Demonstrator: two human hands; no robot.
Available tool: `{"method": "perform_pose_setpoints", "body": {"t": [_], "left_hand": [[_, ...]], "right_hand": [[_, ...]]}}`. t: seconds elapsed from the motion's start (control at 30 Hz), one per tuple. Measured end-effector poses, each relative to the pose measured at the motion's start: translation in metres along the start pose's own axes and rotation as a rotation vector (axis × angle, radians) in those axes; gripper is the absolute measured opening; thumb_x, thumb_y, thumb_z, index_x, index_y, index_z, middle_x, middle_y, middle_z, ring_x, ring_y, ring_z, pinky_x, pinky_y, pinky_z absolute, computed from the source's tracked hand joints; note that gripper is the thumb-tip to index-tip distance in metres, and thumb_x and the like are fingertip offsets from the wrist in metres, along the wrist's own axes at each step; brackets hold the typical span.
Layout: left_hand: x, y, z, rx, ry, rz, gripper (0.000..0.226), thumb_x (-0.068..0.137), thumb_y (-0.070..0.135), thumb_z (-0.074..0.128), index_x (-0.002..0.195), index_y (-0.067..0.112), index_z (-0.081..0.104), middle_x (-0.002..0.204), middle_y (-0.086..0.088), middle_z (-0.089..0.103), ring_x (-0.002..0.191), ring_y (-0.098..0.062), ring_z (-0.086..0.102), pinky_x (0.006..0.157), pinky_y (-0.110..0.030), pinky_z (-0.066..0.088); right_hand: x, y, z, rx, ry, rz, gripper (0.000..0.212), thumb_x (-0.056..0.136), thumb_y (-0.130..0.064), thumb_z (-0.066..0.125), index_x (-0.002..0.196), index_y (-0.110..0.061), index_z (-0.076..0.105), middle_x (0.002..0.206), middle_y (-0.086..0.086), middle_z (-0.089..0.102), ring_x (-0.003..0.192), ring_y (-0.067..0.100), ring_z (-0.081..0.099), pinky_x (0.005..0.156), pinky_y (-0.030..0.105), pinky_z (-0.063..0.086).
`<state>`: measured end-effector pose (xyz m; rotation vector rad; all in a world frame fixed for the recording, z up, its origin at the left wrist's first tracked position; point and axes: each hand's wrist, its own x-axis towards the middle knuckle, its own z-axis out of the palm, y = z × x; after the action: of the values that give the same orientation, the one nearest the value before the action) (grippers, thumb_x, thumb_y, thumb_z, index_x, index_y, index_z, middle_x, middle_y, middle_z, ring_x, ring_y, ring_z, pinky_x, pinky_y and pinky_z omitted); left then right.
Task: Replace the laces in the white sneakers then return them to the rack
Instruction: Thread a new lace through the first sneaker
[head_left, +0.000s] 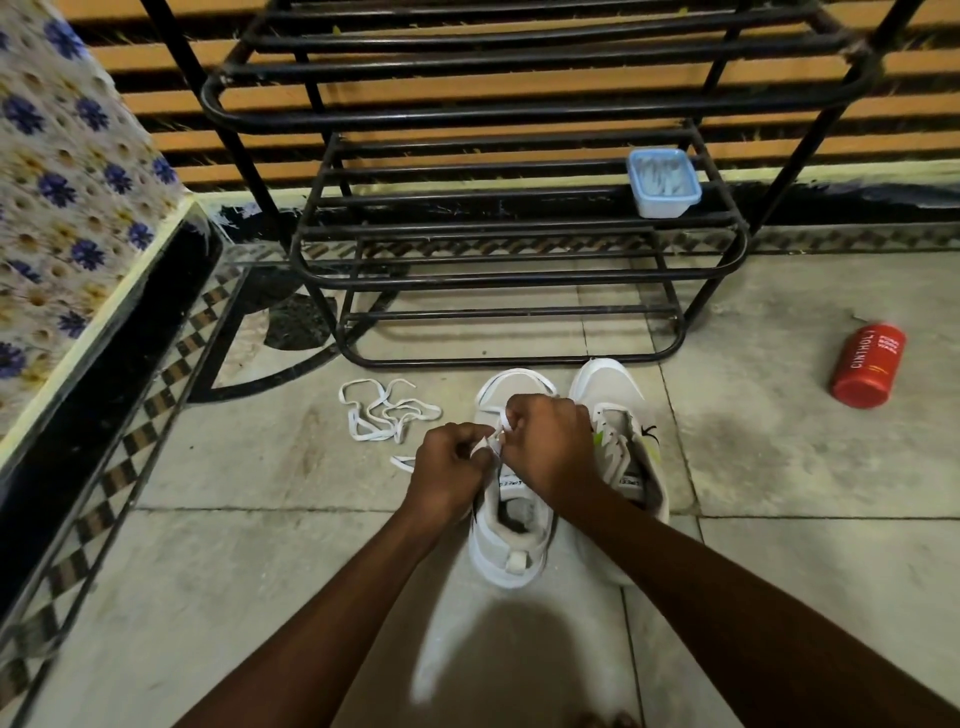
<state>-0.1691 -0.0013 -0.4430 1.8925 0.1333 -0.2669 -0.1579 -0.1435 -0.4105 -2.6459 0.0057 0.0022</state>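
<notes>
2 white sneakers stand side by side on the floor (779, 467), toes pointing far, just in front of the rack (519, 280). The left sneaker (511, 540) sits under both hands, and the right sneaker (615, 395) is touching or almost touching it. Some lacing shows along the right sneaker's throat.

The left hand (449, 462) and right hand (550, 441) meet over the left sneaker's eyelet area, fingers curled. Each pinches a lace (493, 439) between them. A short white end lies on the floor just left of the left hand; I cannot tell whether it belongs to that lace.

A loose lace (389, 410) lies tangled on the floor left of the sneakers, apart from them and near the rack's foot.

The rack is black metal tube with several barred shelves. A blue-lidded tub (664, 183) sits at the right end of 1 lower shelf. A red can (866, 370) lies on its side on the floor to the right, well apart from the sneakers. A flowered cloth (57, 197) covers a raised ledge at far left.
</notes>
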Motion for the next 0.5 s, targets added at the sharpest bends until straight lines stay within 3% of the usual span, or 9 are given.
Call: {"method": "perform_pose_setpoints", "body": {"t": [0.07,0.13,0.23,0.33,0.43,0.5], "left_hand": [[-0.001,-0.002,0.002,0.006,0.011,0.01,0.031,0.076,0.025,0.06,0.1,0.024,0.079,0.089,-0.001,0.079,0.083,-0.023,0.075,0.081,-0.039,0.06],[0.0,-0.003,0.002,-0.049,0.013,-0.004,0.022,0.082,0.017,0.063,0.093,0.027,0.079,0.082,-0.004,0.078,0.069,-0.021,0.072,0.071,-0.036,0.057],[0.003,-0.004,0.003,-0.141,0.006,-0.011,0.032,0.09,-0.002,0.064,0.086,0.025,0.08,0.082,-0.001,0.079,0.071,-0.011,0.072,0.067,-0.026,0.058],[0.005,-0.007,0.004,-0.159,0.003,-0.043,0.028,0.09,-0.001,0.063,0.095,0.02,0.081,0.071,0.006,0.075,0.054,-0.004,0.062,0.051,-0.019,0.047],[0.006,-0.011,0.006,-0.123,0.007,-0.021,0.025,0.09,0.005,0.064,0.094,0.023,0.081,0.073,0.007,0.075,0.054,-0.004,0.059,0.053,-0.022,0.044],[0.007,-0.012,0.006,-0.139,0.003,-0.007,0.027,0.089,0.005,0.065,0.09,0.026,0.082,0.078,0.004,0.078,0.061,-0.006,0.064,0.057,-0.024,0.049]], "right_hand": [[0.001,-0.001,0.001,-0.054,0.011,-0.04,0.011,0.071,-0.022,0.068,0.077,-0.024,0.059,0.076,0.0,0.067,0.086,0.031,0.066,0.082,0.036,0.049],[0.004,-0.001,0.0,0.149,0.003,0.138,0.01,0.07,-0.018,0.071,0.078,-0.018,0.066,0.077,0.001,0.07,0.085,0.029,0.068,0.081,0.035,0.054],[0.013,0.004,-0.001,0.425,0.0,0.402,0.015,0.069,-0.014,0.08,0.078,-0.015,0.068,0.081,-0.001,0.071,0.087,0.023,0.07,0.082,0.032,0.056],[0.012,0.006,0.002,0.159,-0.032,0.171,0.01,0.071,-0.019,0.072,0.078,-0.017,0.064,0.078,0.002,0.069,0.086,0.027,0.067,0.082,0.033,0.053],[0.011,0.0,0.001,-0.224,-0.006,-0.168,0.01,0.074,-0.026,0.065,0.083,-0.024,0.06,0.078,0.002,0.067,0.09,0.029,0.064,0.085,0.036,0.039],[0.013,-0.004,0.0,-0.213,-0.008,-0.171,0.013,0.073,-0.025,0.065,0.086,-0.024,0.063,0.081,0.002,0.069,0.092,0.03,0.064,0.083,0.036,0.039]]}}
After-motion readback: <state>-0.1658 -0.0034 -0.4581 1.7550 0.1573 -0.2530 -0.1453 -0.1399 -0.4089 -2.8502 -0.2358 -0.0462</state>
